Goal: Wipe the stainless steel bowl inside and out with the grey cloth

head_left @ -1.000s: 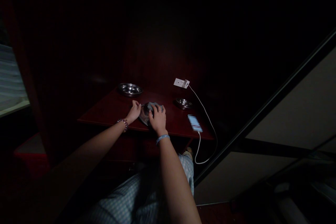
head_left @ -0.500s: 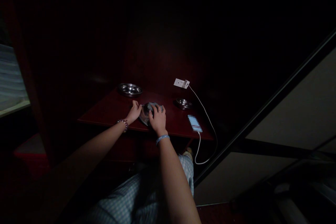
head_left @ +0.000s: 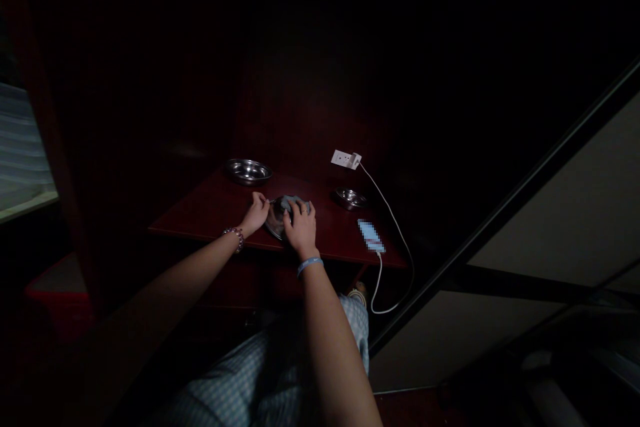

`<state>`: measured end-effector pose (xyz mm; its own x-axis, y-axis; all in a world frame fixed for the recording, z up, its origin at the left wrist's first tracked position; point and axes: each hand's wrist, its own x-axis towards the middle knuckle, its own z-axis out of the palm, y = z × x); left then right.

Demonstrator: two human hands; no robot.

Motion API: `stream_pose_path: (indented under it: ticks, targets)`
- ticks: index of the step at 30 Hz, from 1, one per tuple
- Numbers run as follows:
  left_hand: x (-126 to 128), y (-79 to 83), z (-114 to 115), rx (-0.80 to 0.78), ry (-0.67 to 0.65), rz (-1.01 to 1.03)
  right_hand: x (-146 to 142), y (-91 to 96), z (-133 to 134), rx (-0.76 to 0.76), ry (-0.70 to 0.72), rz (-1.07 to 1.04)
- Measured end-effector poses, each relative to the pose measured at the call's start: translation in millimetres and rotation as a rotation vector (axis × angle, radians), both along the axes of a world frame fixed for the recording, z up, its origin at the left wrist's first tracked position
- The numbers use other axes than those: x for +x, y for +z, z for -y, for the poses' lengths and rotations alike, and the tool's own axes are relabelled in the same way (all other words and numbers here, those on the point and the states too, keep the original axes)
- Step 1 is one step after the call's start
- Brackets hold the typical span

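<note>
A shiny metal bowl (head_left: 275, 221) sits near the front edge of the dark red tabletop, between my hands. My left hand (head_left: 257, 213) is closed at its left rim, thumb and fingers pinching the edge. On the bowl's upper right side lies a grey-blue cloth (head_left: 287, 202), with my right hand (head_left: 301, 229) curled over it and pressing it to the metal. My right palm and fingers hide part of the bowl and most of the cloth.
A larger metal bowl (head_left: 249, 172) stands at the back left, a smaller one (head_left: 350, 198) at the right. By the right edge a phone (head_left: 371, 235) charges on a white cable (head_left: 399, 225) from a wall socket (head_left: 345, 159). A red stool (head_left: 63, 293) stands at left.
Both hands keep almost the same places on the bowl and cloth. The left fingertips have shifted very slightly at the rim.
</note>
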<state>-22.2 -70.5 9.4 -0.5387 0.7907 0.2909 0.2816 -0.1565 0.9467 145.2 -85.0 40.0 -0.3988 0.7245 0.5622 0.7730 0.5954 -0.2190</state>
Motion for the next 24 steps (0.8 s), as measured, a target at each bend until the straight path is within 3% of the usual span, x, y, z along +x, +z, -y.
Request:
stream_pose_path:
  ticks: [15,24]
  targets:
    - [-2.3,-5.2,-3.3,0.07,-0.004,-0.016,0.5,-1.2,-1.2,0.016,0.028,-0.032]
    - [-1.2,-2.8,-2.0,0.032,0.005,-0.004,0.7,-2.3,-2.2,0.021,0.018,-0.019]
